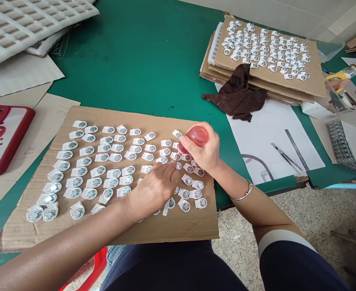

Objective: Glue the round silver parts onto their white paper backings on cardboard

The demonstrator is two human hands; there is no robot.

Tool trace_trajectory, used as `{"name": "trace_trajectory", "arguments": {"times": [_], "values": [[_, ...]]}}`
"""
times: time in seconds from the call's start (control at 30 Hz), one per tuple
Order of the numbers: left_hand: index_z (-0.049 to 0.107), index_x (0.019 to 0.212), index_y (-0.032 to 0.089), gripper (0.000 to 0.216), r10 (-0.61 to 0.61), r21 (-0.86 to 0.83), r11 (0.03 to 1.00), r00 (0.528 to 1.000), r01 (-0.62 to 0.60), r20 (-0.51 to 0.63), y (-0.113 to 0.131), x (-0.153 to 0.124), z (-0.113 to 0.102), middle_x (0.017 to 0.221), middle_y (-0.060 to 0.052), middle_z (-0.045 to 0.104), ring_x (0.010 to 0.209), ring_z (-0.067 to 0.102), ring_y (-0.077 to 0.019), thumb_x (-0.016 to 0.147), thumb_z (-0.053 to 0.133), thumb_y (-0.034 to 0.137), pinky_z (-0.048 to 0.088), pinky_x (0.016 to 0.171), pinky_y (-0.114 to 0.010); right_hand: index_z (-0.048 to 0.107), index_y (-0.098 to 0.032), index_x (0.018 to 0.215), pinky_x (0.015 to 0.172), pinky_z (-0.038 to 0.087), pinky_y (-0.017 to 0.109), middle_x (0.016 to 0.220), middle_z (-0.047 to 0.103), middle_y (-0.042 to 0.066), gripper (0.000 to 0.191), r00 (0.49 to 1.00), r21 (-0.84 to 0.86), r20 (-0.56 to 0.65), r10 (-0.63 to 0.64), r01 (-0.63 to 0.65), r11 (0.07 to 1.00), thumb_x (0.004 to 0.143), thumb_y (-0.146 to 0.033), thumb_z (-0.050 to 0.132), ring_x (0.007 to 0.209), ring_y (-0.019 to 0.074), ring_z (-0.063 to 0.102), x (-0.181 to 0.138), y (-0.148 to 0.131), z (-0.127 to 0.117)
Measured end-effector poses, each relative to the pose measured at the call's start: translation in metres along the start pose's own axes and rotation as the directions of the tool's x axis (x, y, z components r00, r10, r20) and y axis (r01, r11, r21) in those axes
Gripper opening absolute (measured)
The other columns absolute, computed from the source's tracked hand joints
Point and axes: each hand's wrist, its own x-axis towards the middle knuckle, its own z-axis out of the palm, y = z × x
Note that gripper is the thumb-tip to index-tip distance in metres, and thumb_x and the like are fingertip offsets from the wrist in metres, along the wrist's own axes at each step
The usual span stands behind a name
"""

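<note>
A brown cardboard sheet lies in front of me, carrying rows of small round silver-and-white pieces with white tabs. Above its right part, my right hand is wrapped around a red, shiny squeeze bulb, which points down toward the pieces. My left hand rests low over the same rows, its fingers bent and pinched together just beside the bulb's lower end. What the left fingertips hold is too small and too covered to make out. Several pieces under the left hand are hidden.
A stack of cardboard sheets with similar pieces stands back right, a dark brown cloth against it. Tweezers and a steel ruler lie on white paper at right. A red-cased phone and white grid trays are at left.
</note>
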Motion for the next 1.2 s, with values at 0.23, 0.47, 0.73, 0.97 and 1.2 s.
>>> {"name": "trace_trajectory", "arguments": {"times": [0.23,0.47,0.73,0.97,1.2], "values": [[0.052,0.078,0.011,0.019,-0.010,-0.012,1.000,1.000,0.009,-0.013,-0.0017,0.0009,-0.0043,0.078,-0.012,0.059,0.080,0.057,-0.0225,0.079,0.038,-0.003,0.051,0.067,-0.036,0.049,-0.023,0.083,0.062,0.051,0.030,0.074,0.062,-0.001,0.025,1.000,-0.022,-0.001,-0.031,0.031,0.999,0.074,-0.036,0.069,0.065,0.0141,0.059,0.0001,-0.0013,-0.0018],[0.053,0.079,0.009,0.019,-0.042,-0.082,0.996,0.999,0.045,0.034,-0.0041,0.0014,-0.0053,0.076,-0.010,0.057,0.075,0.057,-0.0204,0.081,0.038,-0.002,0.050,0.065,-0.035,0.049,-0.021,0.085,0.062,0.051,0.027,0.074,0.061,-0.002,0.027,0.997,-0.061,0.011,-0.078,0.079,0.995,0.075,-0.037,0.068,0.065,0.0113,0.059,-0.0005,0.0009,-0.0031],[0.053,0.081,0.010,0.017,-0.058,-0.102,0.993,0.997,0.052,-0.049,-0.0055,-0.0009,0.0008,0.083,-0.011,0.059,0.072,0.054,-0.0192,0.080,0.040,-0.001,0.049,0.067,-0.035,0.048,-0.021,0.083,0.059,0.050,0.026,0.072,0.059,-0.002,0.028,0.995,-0.083,0.020,-0.101,0.103,0.991,0.075,-0.040,0.067,0.062,0.0108,0.057,-0.0003,-0.0014,-0.0050],[0.054,0.088,0.010,0.019,-0.138,-0.249,0.959,0.990,0.137,0.012,-0.0072,-0.0011,-0.0011,0.079,-0.009,0.057,0.071,0.051,-0.0192,0.079,0.040,0.000,0.048,0.068,-0.036,0.049,-0.020,0.080,0.058,0.048,0.027,0.073,0.058,-0.001,0.030,0.993,-0.131,0.037,-0.114,0.118,0.984,0.074,-0.043,0.067,0.063,0.0115,0.055,0.0013,-0.0018,-0.0065],[0.055,0.092,0.011,0.020,-0.221,-0.385,0.897,0.974,0.219,0.040,-0.0091,-0.0008,-0.0027,0.081,-0.008,0.058,0.076,0.052,-0.0194,0.078,0.043,0.002,0.045,0.071,-0.035,0.049,-0.021,0.077,0.060,0.048,0.027,0.072,0.059,-0.002,0.030,0.987,-0.123,0.066,-0.147,0.154,0.980,0.071,-0.043,0.070,0.064,0.0119,0.055,0.0000,-0.0033,-0.0051]]}}
